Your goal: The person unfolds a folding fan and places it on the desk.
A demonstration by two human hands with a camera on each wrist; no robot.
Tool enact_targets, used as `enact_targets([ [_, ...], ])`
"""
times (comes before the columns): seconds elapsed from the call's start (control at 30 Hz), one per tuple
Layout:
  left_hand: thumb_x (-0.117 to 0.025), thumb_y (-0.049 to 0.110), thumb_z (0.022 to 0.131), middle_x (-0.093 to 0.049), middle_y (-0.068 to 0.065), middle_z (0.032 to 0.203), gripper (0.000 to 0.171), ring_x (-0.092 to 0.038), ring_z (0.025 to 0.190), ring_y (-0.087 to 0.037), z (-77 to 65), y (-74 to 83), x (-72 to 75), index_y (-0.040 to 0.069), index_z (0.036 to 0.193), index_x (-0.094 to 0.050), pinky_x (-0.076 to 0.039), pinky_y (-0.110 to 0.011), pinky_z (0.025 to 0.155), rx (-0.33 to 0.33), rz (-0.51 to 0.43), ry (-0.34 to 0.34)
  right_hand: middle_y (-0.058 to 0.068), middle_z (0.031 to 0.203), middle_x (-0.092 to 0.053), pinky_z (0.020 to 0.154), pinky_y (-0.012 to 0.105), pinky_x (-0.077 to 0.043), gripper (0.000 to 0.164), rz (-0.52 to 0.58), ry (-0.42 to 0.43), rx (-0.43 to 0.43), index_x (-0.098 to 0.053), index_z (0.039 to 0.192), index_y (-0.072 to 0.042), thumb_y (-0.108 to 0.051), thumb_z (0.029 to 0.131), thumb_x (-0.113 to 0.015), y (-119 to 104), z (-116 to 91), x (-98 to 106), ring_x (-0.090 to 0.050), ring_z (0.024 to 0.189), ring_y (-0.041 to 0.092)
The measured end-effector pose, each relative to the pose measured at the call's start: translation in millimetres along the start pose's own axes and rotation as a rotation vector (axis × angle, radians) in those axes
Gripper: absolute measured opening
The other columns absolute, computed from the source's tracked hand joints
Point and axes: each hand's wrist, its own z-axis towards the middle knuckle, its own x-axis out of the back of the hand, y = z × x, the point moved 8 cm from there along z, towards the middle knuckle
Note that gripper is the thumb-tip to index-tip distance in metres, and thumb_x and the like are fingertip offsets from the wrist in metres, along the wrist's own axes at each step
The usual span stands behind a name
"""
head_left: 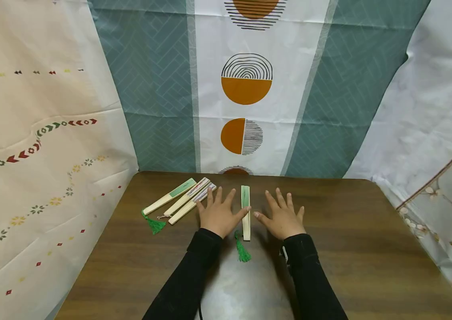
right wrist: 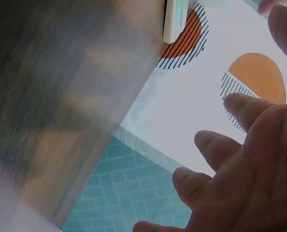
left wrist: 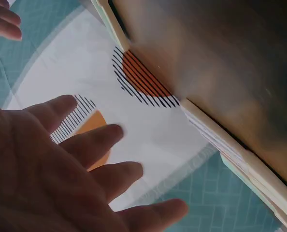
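Observation:
A closed folding fan (head_left: 245, 195) with a green upper part lies upright in the middle of the table, its green tassel (head_left: 243, 253) trailing toward me. Both hands are spread, palms down, on either side of it. My left hand (head_left: 219, 217) is on its left, and that thumb reaches across the fan in the head view; whether it touches cannot be told. To the fan's right is my right hand (head_left: 284, 218), holding nothing. Left of my left hand, three more closed fans lie slanted: a green-topped fan (head_left: 170, 196), a pale fan (head_left: 186, 198) and another pale fan (head_left: 192, 205).
The brown wooden table (head_left: 350, 262) ends at a back edge against a hanging cloth (head_left: 162, 89) in teal and white with orange circles. Patterned cloths hang at the left and right sides. A green tassel (head_left: 156, 225) lies below the slanted fans.

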Motion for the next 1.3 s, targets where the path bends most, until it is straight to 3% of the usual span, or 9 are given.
enact_targets([
  [0.13,-0.052,0.080,0.109,-0.050,-0.022,0.177,0.088,-0.029,0.173,-0.055,12.8,10.0,-13.8,0.024,0.176,-0.044,-0.029,-0.084,0.136,0.002,-0.002,-0.026,0.022,0.191,-0.015,0.130,0.097,-0.009,0.087,0.010,0.016,0.000,-0.028,0.182,-0.020,-0.060,0.113,-0.062,3,0,5,-0.007,0.175,0.058],
  [0.3,-0.070,0.066,0.108,-0.059,-0.023,0.169,0.084,-0.042,0.167,-0.053,28.2,19.4,-33.0,0.014,0.171,-0.052,-0.041,-0.078,0.133,0.030,0.091,-0.080,0.023,0.190,-0.015,0.130,0.097,-0.010,0.087,0.024,0.010,-0.006,-0.027,0.182,-0.021,-0.061,0.114,-0.062,7,-1,6,-0.007,0.175,0.058],
  [0.57,-0.070,0.055,0.111,-0.051,-0.019,0.176,0.064,-0.045,0.167,-0.048,47.5,21.4,-71.1,0.033,0.169,-0.055,-0.047,-0.075,0.129,0.039,0.177,-0.195,0.025,0.189,-0.019,0.130,0.096,-0.012,0.086,0.048,-0.011,-0.018,-0.029,0.182,-0.021,-0.062,0.113,-0.062,11,-3,0,-0.012,0.174,0.059],
  [0.7,-0.074,0.053,0.108,-0.067,-0.012,0.164,0.054,-0.059,0.158,-0.043,61.6,14.0,-95.1,0.025,0.155,-0.071,-0.054,-0.074,0.123,-0.015,0.171,-0.113,0.025,0.189,-0.020,0.131,0.096,-0.011,0.085,0.060,-0.017,-0.013,-0.029,0.182,-0.022,-0.062,0.114,-0.062,10,-2,0,-0.013,0.174,0.059],
  [0.8,-0.082,0.049,0.102,-0.085,-0.009,0.127,0.038,-0.081,0.121,-0.036,72.3,9.2,-111.4,0.018,0.123,-0.086,-0.068,-0.063,0.100,-0.063,0.169,-0.029,0.025,0.189,-0.021,0.131,0.096,-0.010,0.085,0.070,-0.018,-0.011,-0.029,0.182,-0.023,-0.061,0.114,-0.062,10,-1,0,-0.013,0.174,0.059],
  [0.93,-0.092,0.040,0.093,-0.082,0.001,0.086,0.022,-0.074,0.070,-0.022,77.6,8.1,-120.6,0.021,0.089,-0.084,-0.065,-0.047,0.061,-0.109,0.200,0.044,0.026,0.188,-0.022,0.131,0.096,-0.011,0.085,0.069,-0.022,-0.004,-0.030,0.182,-0.022,-0.061,0.114,-0.062,8,1,1,-0.013,0.174,0.059],
  [1.1,-0.089,0.022,0.093,-0.084,-0.004,0.095,0.019,-0.079,0.077,-0.024,73.4,13.0,-118.3,0.013,0.108,-0.082,-0.068,-0.046,0.064,-0.133,0.190,0.096,0.026,0.188,-0.022,0.131,0.096,-0.012,0.084,0.066,-0.024,-0.012,-0.030,0.181,-0.023,-0.060,0.114,-0.063,8,1,0,-0.014,0.174,0.058],
  [1.17,-0.089,0.021,0.093,-0.084,-0.008,0.098,0.028,-0.081,0.082,-0.027,73.0,11.0,-117.8,0.008,0.116,-0.078,-0.070,-0.046,0.068,-0.120,0.151,0.082,0.026,0.188,-0.023,0.131,0.096,-0.013,0.083,0.062,-0.025,-0.010,-0.031,0.181,-0.023,-0.060,0.114,-0.062,7,1,-1,-0.015,0.174,0.058],
  [1.3,-0.093,0.019,0.089,-0.081,-0.008,0.092,0.033,-0.080,0.080,-0.026,72.4,4.7,-117.9,0.007,0.113,-0.074,-0.068,-0.044,0.068,-0.115,0.064,0.007,0.027,0.187,-0.025,0.130,0.096,-0.014,0.082,0.061,-0.024,0.000,-0.033,0.180,-0.022,-0.059,0.114,-0.063,7,0,-3,-0.017,0.174,0.059],
])
